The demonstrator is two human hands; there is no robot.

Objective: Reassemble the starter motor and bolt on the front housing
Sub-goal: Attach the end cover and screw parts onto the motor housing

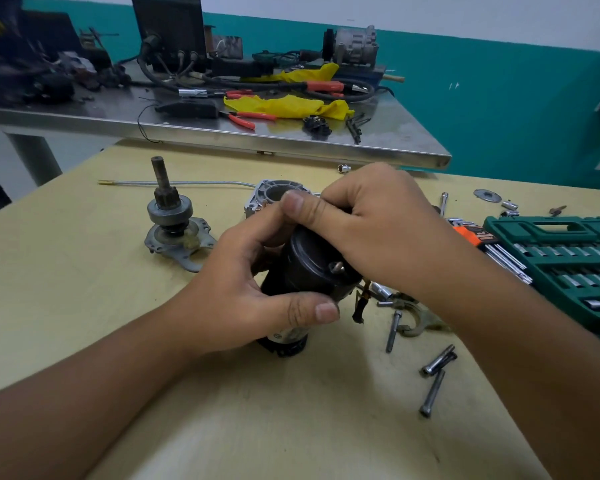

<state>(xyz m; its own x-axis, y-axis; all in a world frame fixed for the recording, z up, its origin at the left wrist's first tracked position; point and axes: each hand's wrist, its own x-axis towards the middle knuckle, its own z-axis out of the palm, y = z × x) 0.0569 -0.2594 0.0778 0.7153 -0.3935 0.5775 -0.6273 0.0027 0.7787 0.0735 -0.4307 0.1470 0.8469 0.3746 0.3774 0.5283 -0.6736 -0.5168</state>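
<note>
I see the big green plastic socket case (pixel 568 237) lying open at the right of the pale wooden table (pixel 84 306), with shiny metal sockets in its slots. In the middle, my left hand (pixel 236 292) curls around the black round motor body (pixel 309 268), which stands on the table, and my right hand (pixel 371 223) grips its top. It could tip or slip if I twist hard. The long silver bolts (pixel 437 372) lie loose nearby and might roll off.

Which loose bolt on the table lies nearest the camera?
The long bolt below the paired bolts, lowest in view; the third bolt lies farther up, near the hands.
</note>
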